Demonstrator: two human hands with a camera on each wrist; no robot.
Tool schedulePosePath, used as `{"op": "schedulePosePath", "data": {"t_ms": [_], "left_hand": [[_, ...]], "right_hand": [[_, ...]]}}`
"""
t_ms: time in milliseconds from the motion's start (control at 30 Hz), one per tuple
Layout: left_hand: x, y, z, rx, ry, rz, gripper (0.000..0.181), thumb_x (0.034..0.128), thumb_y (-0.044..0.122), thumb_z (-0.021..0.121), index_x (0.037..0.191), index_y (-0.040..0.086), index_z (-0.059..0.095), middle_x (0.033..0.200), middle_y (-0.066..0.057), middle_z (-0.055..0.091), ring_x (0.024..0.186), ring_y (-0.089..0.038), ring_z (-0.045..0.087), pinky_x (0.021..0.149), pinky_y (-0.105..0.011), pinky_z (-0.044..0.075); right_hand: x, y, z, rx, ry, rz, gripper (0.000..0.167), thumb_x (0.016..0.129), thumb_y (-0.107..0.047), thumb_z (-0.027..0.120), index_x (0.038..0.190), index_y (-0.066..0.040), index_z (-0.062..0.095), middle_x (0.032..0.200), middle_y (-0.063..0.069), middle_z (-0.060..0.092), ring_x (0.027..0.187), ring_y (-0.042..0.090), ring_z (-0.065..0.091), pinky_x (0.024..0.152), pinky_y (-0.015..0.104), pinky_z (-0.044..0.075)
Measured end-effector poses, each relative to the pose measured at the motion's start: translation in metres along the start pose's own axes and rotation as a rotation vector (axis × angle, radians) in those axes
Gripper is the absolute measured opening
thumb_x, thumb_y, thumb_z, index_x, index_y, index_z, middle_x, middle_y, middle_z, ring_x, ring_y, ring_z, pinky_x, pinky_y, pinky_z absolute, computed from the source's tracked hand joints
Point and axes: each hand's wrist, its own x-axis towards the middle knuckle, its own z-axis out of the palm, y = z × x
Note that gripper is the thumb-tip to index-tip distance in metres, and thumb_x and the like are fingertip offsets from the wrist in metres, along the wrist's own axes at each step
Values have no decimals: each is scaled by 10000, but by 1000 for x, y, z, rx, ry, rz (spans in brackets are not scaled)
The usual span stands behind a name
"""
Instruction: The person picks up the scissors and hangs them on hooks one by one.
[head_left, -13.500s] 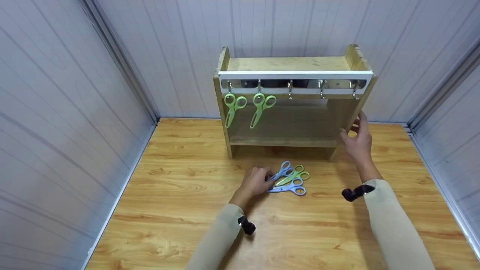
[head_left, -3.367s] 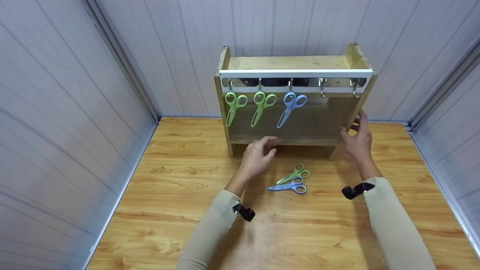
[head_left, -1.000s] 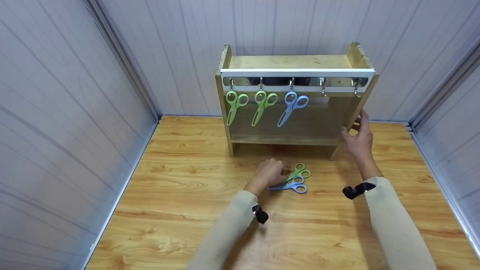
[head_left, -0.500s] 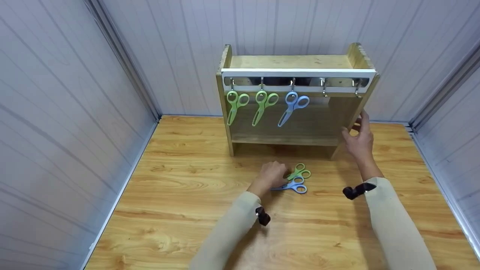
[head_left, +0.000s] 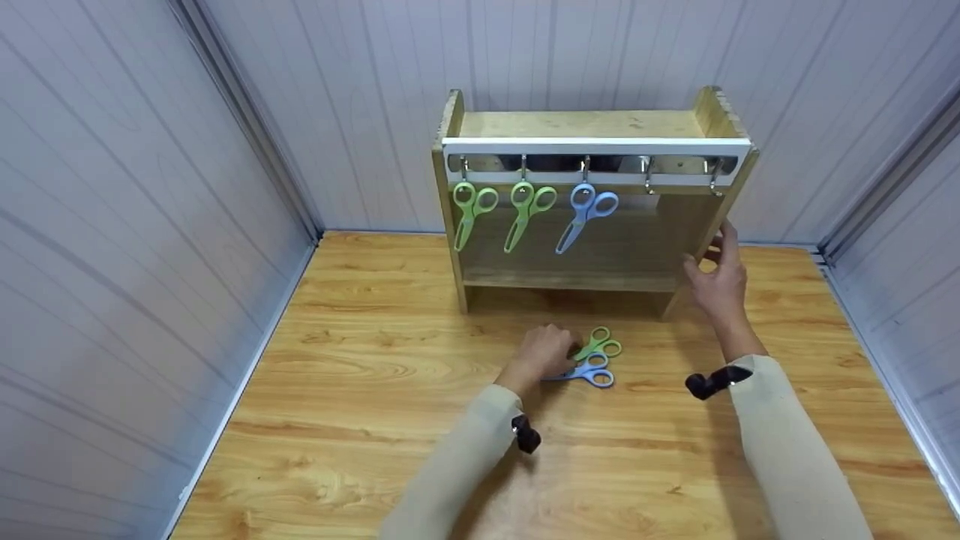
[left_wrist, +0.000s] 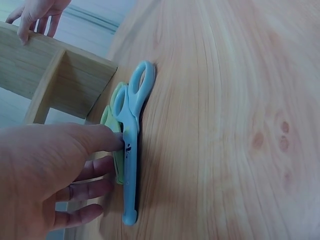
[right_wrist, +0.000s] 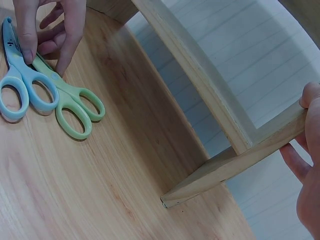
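My left hand [head_left: 544, 351] is low over the table, its thumb and index finger pinching the blade end of a pair of green scissors [right_wrist: 67, 92]. Blue scissors [left_wrist: 130, 150] lie flat right beside them, against the thumb. The handle loops of both pairs point away from the palm. My right hand [head_left: 720, 289] grips the right side panel of a wooden shelf [head_left: 570, 283], thumb on the front edge and fingers behind. On the shelf's hook rail [head_left: 596, 142] hang two green scissors [head_left: 465, 214] [head_left: 520, 214] and one blue pair [head_left: 579, 214], blades down.
Two metal hooks [head_left: 649, 176] [head_left: 715, 178] at the rail's right end carry nothing. White panelled walls [head_left: 360, 112] enclose the wood-grain table [head_left: 360, 420] at the back and both sides. The shelf stands near the back wall.
Blue scissors went from the table pile to the third hook. Since then my left hand has come down from the shelf to the green scissors. My right hand has stayed on the panel.
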Motion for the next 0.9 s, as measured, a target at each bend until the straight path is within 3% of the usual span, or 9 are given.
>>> {"op": "schedulePosePath", "data": {"t_ms": [233,367,567,900], "left_hand": [[-10,5,-18,-132,-55,-38,312,1035,341,796,1344,308,821,1257,93,850,1120,-157,800,982,-378,631],[-10,3,-17,-149,-80,-51,356,1048,355,783,1401,321,799,1341,101,836,1196,-166,801,1034,-377,627],[-8,-2,-12,-201,-70,-46,403,1021,353,812,1422,318,788,1369,98,829,1244,-183,795,1068,-390,619],[-7,-5,-7,-241,-15,-6,365,977,341,847,1337,283,815,1191,96,847,1034,-134,761,914,-354,604]], "right_hand": [[1,1,1,-4,11,2,806,1057,-69,648,1773,-191,298,1564,286,612,1323,394,672,981,196,453],[1,1,1,0,7,4,814,1053,-56,637,1777,-178,284,1572,295,598,1336,415,667,969,173,450],[1,1,1,4,-4,9,810,1065,-57,645,1775,-186,277,1586,307,585,1375,459,660,974,167,440],[1,1,-2,14,-15,14,849,1060,-68,673,1785,-233,263,1589,295,594,1376,458,658,957,194,459]]}}
